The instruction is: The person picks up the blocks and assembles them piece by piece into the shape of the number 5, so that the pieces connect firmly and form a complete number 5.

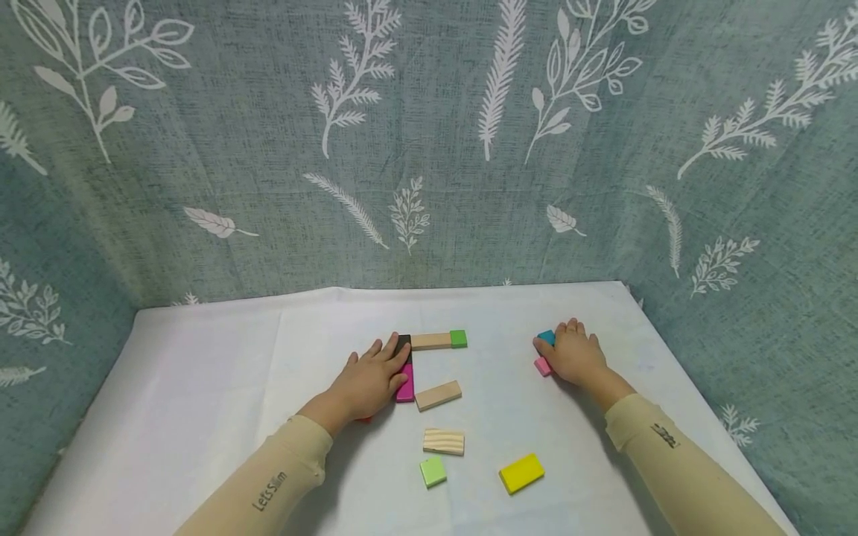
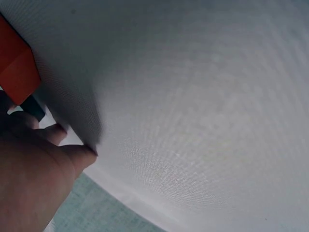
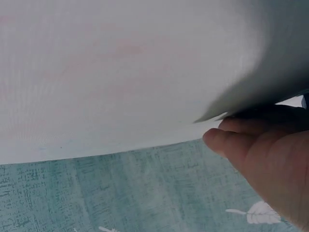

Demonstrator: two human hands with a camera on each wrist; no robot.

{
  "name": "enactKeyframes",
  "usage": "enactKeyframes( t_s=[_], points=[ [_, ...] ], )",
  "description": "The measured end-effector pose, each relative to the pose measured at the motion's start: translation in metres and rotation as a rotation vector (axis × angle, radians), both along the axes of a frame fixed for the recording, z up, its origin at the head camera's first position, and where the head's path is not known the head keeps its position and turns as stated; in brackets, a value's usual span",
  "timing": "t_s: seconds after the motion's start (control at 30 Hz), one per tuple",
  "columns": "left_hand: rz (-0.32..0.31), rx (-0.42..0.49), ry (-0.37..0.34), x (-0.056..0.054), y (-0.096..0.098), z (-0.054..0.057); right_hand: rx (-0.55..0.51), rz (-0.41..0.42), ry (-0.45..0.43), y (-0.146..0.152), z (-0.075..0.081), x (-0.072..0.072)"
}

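Note:
In the head view my left hand lies over the left ends of a block layout, fingers spread. Its fingertips touch a black block, and its thumb rests on a magenta block. An orange-red block shows under the left palm in the left wrist view. My right hand is at the table's right, with a blue block between thumb and index finger. A pink block lies just below that thumb. In the right wrist view the outer fingers extend; the blocks are hidden there.
A plain wooden block joins the black block to a green block. Nearer lie a tilted wooden block, a striped wooden block, a light green block and a yellow block. Patterned curtains surround the white-covered table.

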State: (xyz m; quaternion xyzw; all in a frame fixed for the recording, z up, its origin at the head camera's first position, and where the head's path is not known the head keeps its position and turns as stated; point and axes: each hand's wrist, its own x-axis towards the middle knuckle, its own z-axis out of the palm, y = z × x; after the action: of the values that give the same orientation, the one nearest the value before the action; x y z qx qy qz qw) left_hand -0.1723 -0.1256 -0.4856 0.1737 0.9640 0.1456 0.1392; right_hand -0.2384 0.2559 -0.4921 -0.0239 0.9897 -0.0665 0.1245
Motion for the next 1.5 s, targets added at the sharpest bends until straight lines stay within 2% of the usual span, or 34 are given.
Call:
enactKeyframes(
  t_s=[0.2,0.37,0.5,0.7,0.83,0.93,1.17,1.5],
  points=[
    [-0.001,0.004,-0.002,0.0,0.001,-0.001,-0.025,0.011,0.058,-0.001,-0.001,0.004],
    [-0.003,0.005,-0.006,0.0,0.001,-0.001,-0.047,0.076,0.136,-0.018,0.003,0.016],
    [-0.002,0.009,-0.005,0.001,0.0,0.0,-0.036,0.14,0.167,-0.039,0.008,0.032],
    [-0.006,0.005,-0.003,0.0,0.001,0.001,0.027,0.244,0.148,-0.072,0.014,0.064],
    [0.0,-0.003,-0.008,0.0,0.0,0.002,0.054,0.295,0.124,-0.091,0.012,0.077],
    [0.004,-0.001,-0.007,0.0,-0.001,0.002,0.062,0.314,0.111,-0.101,0.01,0.082],
    [-0.001,-0.001,-0.004,0.0,0.0,0.001,0.09,0.333,0.086,-0.112,0.002,0.082],
    [-0.006,-0.018,0.006,-0.001,0.001,0.002,0.09,0.324,0.079,-0.115,0.003,0.082]
  ],
)
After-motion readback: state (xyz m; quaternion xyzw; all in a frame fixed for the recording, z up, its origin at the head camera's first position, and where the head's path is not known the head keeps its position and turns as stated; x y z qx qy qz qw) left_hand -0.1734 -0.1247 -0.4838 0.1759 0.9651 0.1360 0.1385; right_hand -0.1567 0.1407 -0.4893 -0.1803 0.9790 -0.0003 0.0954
